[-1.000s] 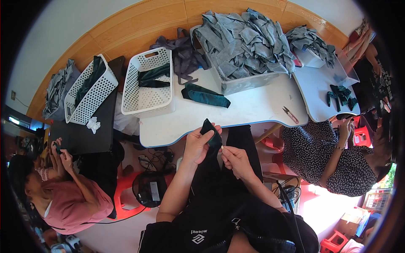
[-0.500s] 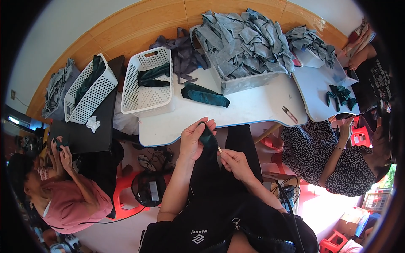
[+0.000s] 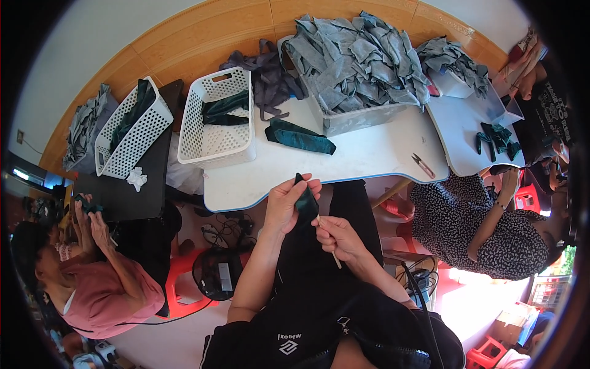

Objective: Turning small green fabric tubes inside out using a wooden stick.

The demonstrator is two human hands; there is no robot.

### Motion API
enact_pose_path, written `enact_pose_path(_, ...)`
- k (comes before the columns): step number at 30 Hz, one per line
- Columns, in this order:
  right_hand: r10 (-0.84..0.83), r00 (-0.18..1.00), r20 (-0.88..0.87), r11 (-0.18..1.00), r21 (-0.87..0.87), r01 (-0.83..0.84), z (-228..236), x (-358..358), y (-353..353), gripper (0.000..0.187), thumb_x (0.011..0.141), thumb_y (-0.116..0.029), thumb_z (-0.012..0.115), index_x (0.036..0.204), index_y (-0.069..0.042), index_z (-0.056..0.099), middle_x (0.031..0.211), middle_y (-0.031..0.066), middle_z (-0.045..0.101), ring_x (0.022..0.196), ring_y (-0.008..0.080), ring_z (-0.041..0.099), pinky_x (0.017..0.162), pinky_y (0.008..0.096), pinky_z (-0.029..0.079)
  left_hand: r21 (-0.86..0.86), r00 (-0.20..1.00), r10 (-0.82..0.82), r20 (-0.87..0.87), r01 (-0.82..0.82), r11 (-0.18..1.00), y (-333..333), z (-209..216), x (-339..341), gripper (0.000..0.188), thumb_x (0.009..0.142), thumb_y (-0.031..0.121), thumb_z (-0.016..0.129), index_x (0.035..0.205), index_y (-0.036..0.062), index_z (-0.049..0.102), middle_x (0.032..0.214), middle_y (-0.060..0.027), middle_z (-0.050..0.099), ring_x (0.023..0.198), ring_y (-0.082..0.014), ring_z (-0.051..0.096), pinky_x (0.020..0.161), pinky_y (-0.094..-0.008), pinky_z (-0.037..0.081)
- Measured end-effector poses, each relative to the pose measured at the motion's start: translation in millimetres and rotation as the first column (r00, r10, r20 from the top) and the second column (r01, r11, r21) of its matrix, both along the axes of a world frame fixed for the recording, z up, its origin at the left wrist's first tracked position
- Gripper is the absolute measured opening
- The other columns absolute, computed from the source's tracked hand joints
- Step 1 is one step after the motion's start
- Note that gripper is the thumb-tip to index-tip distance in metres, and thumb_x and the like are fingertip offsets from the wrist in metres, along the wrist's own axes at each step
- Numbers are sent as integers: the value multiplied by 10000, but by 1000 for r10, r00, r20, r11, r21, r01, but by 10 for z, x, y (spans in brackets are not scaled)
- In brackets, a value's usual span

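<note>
Between thumb and fingers my left hand (image 3: 287, 200) grips a dark green velvety fabric strip (image 3: 306, 206), whose pointed end sticks up past the thumb. Closed around a thin pale wooden stick (image 3: 336, 259), my right hand (image 3: 339, 237) sits just below and to the right. The stick's upper end meets the lower part of the fabric; its other end juts out under the hand. Both hands are over my lap, in front of the table edge. Another green fabric piece (image 3: 301, 136) lies on the white table (image 3: 369, 150) beyond them.
White perforated baskets (image 3: 218, 154) with green fabric stand to the left. A grey bin (image 3: 362, 120) heaped with grey strips is at the back. Thread snips (image 3: 423, 166) lie near the table's right edge. Co-workers sit at both sides; a small black fan (image 3: 218, 273) is on the floor.
The stick has come further out of the fabric, its lower end now showing below my right hand. The fabric's upper tip now stands up as a point above my left thumb.
</note>
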State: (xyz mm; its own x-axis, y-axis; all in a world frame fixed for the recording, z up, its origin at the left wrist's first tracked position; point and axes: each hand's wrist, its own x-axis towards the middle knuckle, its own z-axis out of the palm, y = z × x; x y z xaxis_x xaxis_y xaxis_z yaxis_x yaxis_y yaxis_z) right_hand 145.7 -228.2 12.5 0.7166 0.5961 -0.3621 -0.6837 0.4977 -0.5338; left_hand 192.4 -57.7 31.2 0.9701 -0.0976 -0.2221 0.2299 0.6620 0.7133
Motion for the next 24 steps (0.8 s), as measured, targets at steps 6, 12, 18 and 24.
enact_pose_path(6,-21,977,212,961,-265,78,32,-37,14,245,983,-184,509,1062,15,628,660,-32,446,486,19,306,428,180,217,-60,991,132,-1,-132,990,19,26,52,295,955,94,520,1225,-24,533,1054,-212,649,954,-272,661,839,-388,558)
enact_pose_path(12,-60,979,196,967,-230,105,22,-46,9,243,982,-182,509,1052,21,623,657,-28,448,490,22,307,426,185,218,-39,997,72,-23,-73,997,-32,-10,20,294,953,94,527,1217,-36,534,1065,-209,645,971,-267,654,841,-386,557)
enact_pose_path(18,-102,992,67,995,-15,103,35,-31,65,230,979,-179,513,1040,20,611,650,-18,444,485,31,292,426,183,219,-37,999,43,-4,-43,998,-125,66,3,302,951,93,533,1219,-47,529,1064,-207,644,970,-267,653,837,-384,559)
enact_pose_path(24,-93,977,192,971,-199,131,137,71,42,234,986,-175,496,1044,19,614,666,-25,442,493,27,292,432,183,211,-131,995,-8,103,22,991,0,220,138,358,950,198,556,1229,-24,527,1047,-202,648,970,-286,652,826,-407,557)
